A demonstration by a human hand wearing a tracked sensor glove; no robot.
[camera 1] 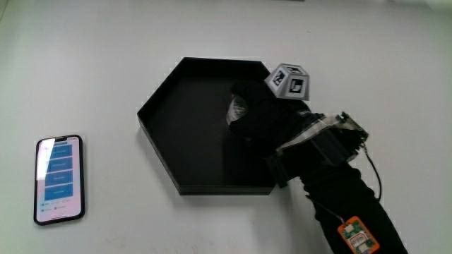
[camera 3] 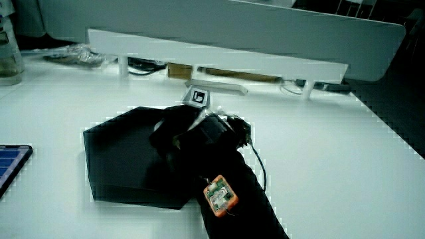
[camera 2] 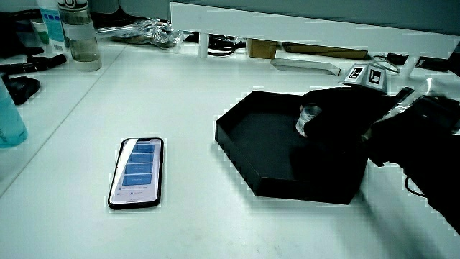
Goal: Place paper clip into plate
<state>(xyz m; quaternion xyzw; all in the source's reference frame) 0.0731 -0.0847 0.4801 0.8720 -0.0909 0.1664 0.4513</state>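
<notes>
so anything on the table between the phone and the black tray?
Nothing: in the main view only bare white table lies between the phone and the tray. A side view shows the same gap.

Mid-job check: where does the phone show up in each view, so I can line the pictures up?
Main view: the phone lies flat on the table, apart from the black hexagonal plate.
In a side view: phone beside the plate, screen lit.
In a side view: only the phone's corner shows at the picture's edge.
Shared landmark: the plate.
</notes>
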